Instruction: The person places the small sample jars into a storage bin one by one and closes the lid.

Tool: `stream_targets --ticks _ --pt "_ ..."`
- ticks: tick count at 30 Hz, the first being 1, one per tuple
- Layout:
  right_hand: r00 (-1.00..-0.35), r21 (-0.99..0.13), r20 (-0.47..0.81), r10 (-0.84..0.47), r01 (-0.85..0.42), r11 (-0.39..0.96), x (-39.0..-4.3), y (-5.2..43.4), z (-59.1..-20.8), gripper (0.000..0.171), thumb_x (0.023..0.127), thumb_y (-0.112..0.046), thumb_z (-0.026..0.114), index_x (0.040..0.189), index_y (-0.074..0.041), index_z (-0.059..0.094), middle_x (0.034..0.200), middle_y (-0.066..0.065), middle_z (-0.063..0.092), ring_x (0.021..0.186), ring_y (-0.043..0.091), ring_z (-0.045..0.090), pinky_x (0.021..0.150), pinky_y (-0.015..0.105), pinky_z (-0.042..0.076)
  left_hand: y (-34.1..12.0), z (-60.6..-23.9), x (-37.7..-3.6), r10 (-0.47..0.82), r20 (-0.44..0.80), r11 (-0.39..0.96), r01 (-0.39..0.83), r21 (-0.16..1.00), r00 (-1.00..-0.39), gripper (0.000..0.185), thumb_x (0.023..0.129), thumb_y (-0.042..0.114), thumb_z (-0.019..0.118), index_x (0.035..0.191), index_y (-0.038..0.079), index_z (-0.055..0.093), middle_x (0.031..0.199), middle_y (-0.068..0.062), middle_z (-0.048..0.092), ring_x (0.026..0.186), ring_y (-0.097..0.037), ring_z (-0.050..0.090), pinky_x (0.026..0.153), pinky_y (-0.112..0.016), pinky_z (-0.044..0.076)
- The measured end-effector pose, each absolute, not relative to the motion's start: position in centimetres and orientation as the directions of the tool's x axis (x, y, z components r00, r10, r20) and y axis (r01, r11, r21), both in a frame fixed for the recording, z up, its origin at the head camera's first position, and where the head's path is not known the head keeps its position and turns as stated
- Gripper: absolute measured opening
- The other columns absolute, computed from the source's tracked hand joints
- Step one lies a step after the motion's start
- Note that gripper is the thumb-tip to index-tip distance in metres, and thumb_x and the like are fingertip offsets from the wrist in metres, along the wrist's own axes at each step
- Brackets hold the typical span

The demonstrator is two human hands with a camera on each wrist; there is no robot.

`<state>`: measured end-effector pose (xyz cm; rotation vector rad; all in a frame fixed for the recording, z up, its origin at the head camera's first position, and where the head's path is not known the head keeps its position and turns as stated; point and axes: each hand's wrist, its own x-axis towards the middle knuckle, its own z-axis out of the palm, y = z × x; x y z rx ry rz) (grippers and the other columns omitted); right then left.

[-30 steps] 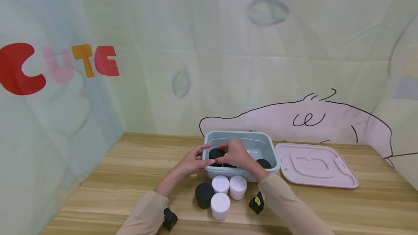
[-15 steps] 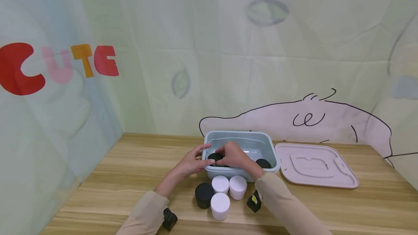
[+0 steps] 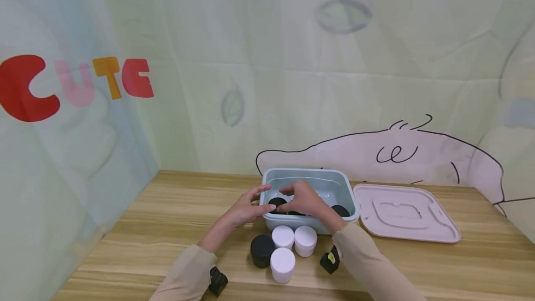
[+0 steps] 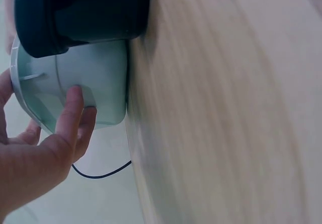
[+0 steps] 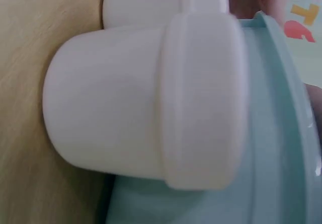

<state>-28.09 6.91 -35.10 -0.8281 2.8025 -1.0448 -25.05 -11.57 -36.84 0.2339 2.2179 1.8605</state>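
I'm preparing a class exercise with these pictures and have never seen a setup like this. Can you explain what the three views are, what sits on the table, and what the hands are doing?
No machine here: a person wears three cameras. The head view looks down at a wooden table. The other two are close-ups from the wrists.

On the table stand a pale blue tub, its pink lid beside it, and in front three white jars and a black jar.

The left hand rests its fingers on the tub's outer wall. The right hand reaches into the tub, holding a black jar inside. Another black jar lies further right in the tub.
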Motion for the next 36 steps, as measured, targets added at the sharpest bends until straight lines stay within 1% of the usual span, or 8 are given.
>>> stream_targets --ticks 4,9,14,17,22,24,31,36 --pt "-0.857 -0.650 0.201 -0.474 -0.479 0.590 -27.4 7.7 -34.8 0.045 0.074 -0.018 0.074 0.112 0.003 0.062 0.111 0.016 0.063 0.107 0.030 0.056 0.089 0.045 0.045 -11.4 -36.9 -25.1 0.261 -0.083 0.177 -0.037 0.984 -0.962 0.059 0.082 0.012 0.068 0.134 0.009 0.042 0.133 -0.028 0.037 0.105 -0.032 0.053 0.084 -0.046 0.049" --pt "-0.833 -0.659 0.283 -0.476 -0.529 0.534 -26.1 8.6 -34.4 0.047 0.075 -0.019 0.073 0.113 0.004 0.061 0.112 0.016 0.062 0.108 0.030 0.056 0.092 0.046 0.043 -11.4 -36.9 -25.1 0.250 -0.079 0.183 -0.033 0.983 -0.965 0.058 0.082 0.011 0.068 0.134 0.009 0.042 0.133 -0.028 0.038 0.103 -0.032 0.054 0.083 -0.046 0.049" --pt "-0.797 -0.646 0.361 -0.484 -0.588 0.486 -24.5 9.5 -33.7 0.048 0.075 -0.021 0.074 0.113 0.004 0.061 0.114 0.016 0.062 0.108 0.028 0.056 0.093 0.042 0.044 -11.4 -36.9 -25.1 0.247 -0.081 0.180 -0.036 0.983 -0.966 0.058 0.081 0.010 0.068 0.134 0.009 0.043 0.132 -0.028 0.039 0.102 -0.031 0.054 0.082 -0.045 0.050" --pt "-0.773 -0.655 0.391 -0.499 -0.615 0.439 -23.5 10.1 -33.2 0.047 0.075 -0.019 0.075 0.113 0.005 0.061 0.113 0.018 0.061 0.107 0.028 0.056 0.091 0.039 0.045 -11.4 -36.9 -25.2 0.242 -0.082 0.187 -0.037 0.982 -0.967 0.058 0.081 0.010 0.068 0.133 0.009 0.043 0.132 -0.028 0.039 0.102 -0.031 0.054 0.082 -0.045 0.050" --pt "-0.770 -0.733 0.382 -0.511 -0.589 0.340 -21.6 10.9 -32.9 0.046 0.073 -0.011 0.076 0.110 0.010 0.060 0.111 0.022 0.061 0.104 0.033 0.057 0.088 0.038 0.047 -11.4 -36.9 -25.1 0.247 -0.078 0.187 -0.032 0.982 -0.966 0.058 0.081 0.010 0.068 0.134 0.009 0.042 0.132 -0.028 0.039 0.103 -0.032 0.054 0.083 -0.046 0.049" --pt "-0.775 -0.759 0.364 -0.516 -0.568 0.318 -20.8 11.2 -33.0 0.046 0.072 -0.010 0.076 0.109 0.011 0.060 0.110 0.023 0.061 0.103 0.035 0.057 0.087 0.038 0.048 -11.3 -36.9 -25.1 0.247 -0.075 0.183 -0.030 0.983 -0.966 0.058 0.081 0.010 0.068 0.134 0.008 0.042 0.132 -0.029 0.039 0.103 -0.033 0.054 0.082 -0.046 0.049" --pt "-0.796 -0.798 0.276 -0.539 -0.503 0.333 -18.6 11.4 -34.3 0.049 0.071 -0.018 0.078 0.109 0.008 0.061 0.108 0.020 0.063 0.099 0.033 0.059 0.084 0.032 0.050 -11.3 -36.9 -25.1 0.256 -0.072 0.172 -0.028 0.985 -0.964 0.059 0.082 0.008 0.067 0.134 0.006 0.041 0.132 -0.030 0.039 0.102 -0.031 0.054 0.081 -0.043 0.051" --pt "-0.784 -0.795 0.261 -0.564 -0.506 0.335 -17.8 11.1 -35.6 0.047 0.069 -0.019 0.079 0.106 0.005 0.064 0.102 0.015 0.066 0.093 0.026 0.061 0.080 0.028 0.052 -11.3 -37.0 -25.1 0.265 -0.069 0.163 -0.026 0.986 -0.962 0.059 0.082 0.008 0.066 0.135 0.006 0.040 0.131 -0.029 0.040 0.100 -0.029 0.054 0.081 -0.042 0.051"
